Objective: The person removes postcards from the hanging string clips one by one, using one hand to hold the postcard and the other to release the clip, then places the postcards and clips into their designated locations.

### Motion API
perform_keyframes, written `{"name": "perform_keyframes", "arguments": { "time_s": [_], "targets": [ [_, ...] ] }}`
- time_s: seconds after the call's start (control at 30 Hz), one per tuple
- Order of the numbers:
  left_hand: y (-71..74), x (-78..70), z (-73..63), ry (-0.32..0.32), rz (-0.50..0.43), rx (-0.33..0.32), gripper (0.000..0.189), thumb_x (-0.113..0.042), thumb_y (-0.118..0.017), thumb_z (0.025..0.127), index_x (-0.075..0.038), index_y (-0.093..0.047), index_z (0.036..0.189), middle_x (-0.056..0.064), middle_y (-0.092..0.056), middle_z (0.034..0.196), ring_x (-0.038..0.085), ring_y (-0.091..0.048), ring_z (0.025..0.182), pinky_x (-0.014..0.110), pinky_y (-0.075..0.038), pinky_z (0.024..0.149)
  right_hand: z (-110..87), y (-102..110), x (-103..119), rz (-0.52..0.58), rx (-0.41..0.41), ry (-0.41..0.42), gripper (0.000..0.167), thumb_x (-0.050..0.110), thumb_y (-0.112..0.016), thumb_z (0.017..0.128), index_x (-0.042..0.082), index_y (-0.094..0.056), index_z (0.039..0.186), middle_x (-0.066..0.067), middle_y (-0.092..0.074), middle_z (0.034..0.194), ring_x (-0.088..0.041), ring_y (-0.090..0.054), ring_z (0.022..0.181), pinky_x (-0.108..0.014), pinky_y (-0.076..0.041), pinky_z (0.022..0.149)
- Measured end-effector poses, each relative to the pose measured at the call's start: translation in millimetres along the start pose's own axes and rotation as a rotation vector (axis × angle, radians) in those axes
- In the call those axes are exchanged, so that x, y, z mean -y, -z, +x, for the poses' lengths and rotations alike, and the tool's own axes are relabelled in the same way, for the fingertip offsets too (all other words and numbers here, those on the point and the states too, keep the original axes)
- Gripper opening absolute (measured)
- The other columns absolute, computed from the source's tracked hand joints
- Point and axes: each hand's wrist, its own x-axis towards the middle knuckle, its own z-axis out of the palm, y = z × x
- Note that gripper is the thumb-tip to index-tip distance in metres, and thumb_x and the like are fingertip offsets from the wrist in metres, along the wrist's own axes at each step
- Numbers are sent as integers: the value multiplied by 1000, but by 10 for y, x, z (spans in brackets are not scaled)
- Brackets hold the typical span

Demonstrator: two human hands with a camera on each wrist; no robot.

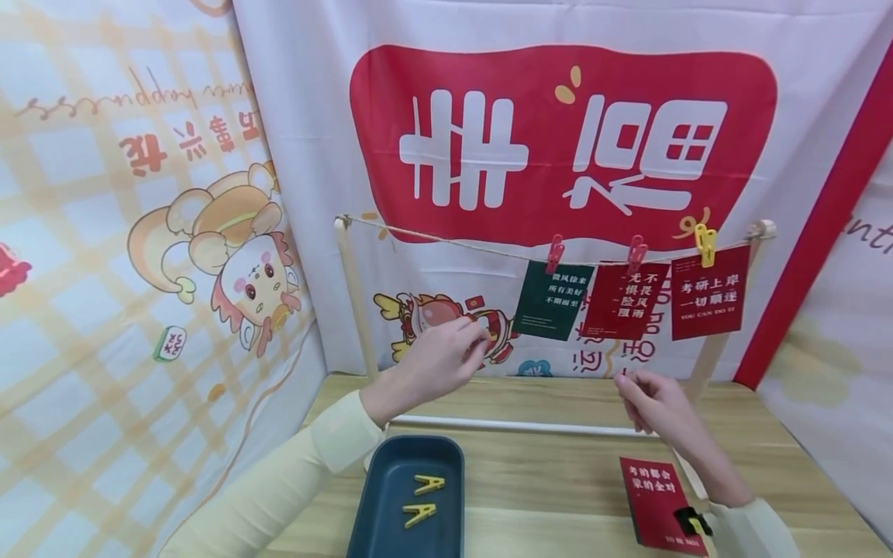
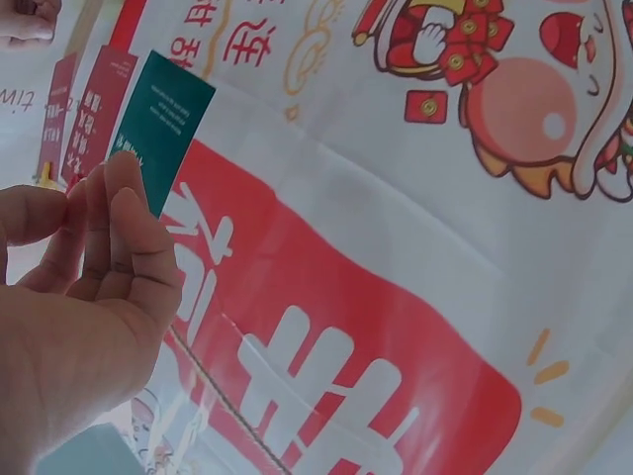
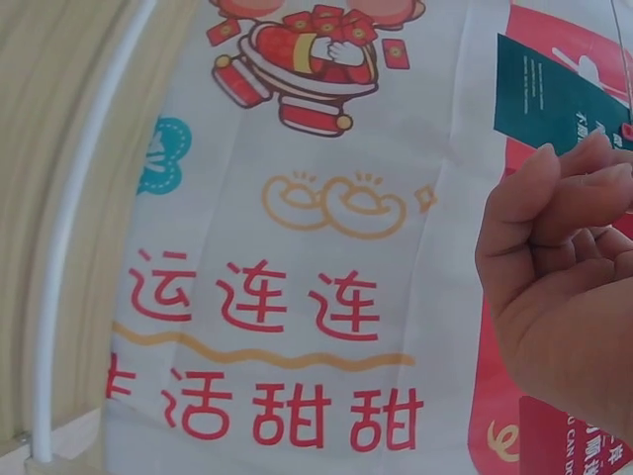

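My left hand [image 1: 443, 358] is raised left of the hanging cards, its fingers loosely curled and nothing clearly held. Lower right, my right hand [image 1: 652, 403] hovers beneath the red cards with bent fingers; in the right wrist view I see no object in the right hand [image 3: 564, 267]. On the string [image 1: 453, 239] hang a green card [image 1: 554, 302] and a middle red card [image 1: 624, 302] under red clips [image 1: 555, 254], plus a right red card [image 1: 710, 294] under a yellow clip [image 1: 706, 246]. In the left wrist view the left hand's fingers [image 2: 143, 233] partly cover the green card [image 2: 168, 119].
A dark blue tray [image 1: 377, 465] with two yellow clips [image 1: 420, 514] stands at front left. Another red card [image 1: 652, 500] lies on the wooden table [image 1: 544, 480], a small black-and-yellow object beside the right sleeve. Wooden posts [image 1: 356, 302] hold the string; printed cloth hangs behind.
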Motion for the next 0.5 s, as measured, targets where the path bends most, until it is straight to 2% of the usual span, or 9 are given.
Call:
{"name": "perform_keyframes", "arguments": {
  "time_s": [0.17, 0.33, 0.5],
  "targets": [
    [100, -31, 140, -5, -14, -8, 15, -22, -68, 91, -15, -68, 104, -2, -68, 92, 4, -61, 75, 15, -54, 70, 41, -25, 75, 12, -8, 16, 38, 42, -53, 100, 4, -57, 101, -11, -59, 68, -24, -57, 54, -28, -50, 50],
    [216, -29, 260, 15, 0, -30, 18, -23, -68, 91, -15, -68, 107, -1, -70, 99, 7, -65, 81, 18, -56, 74, 108, -64, 118, 29, -8, 40, 36, 41, -54, 99, 7, -58, 111, -14, -61, 71, -27, -58, 53, -30, -51, 48],
    [303, -19, 382, 8, -7, -45, 20, -23, -68, 91, -13, -67, 108, 0, -69, 99, 7, -63, 81, 18, -56, 74, 162, -88, 152, 14, 10, 40, 41, 44, -53, 99, 10, -56, 121, -14, -62, 71, -27, -58, 52, -30, -50, 47]
  ]
}}
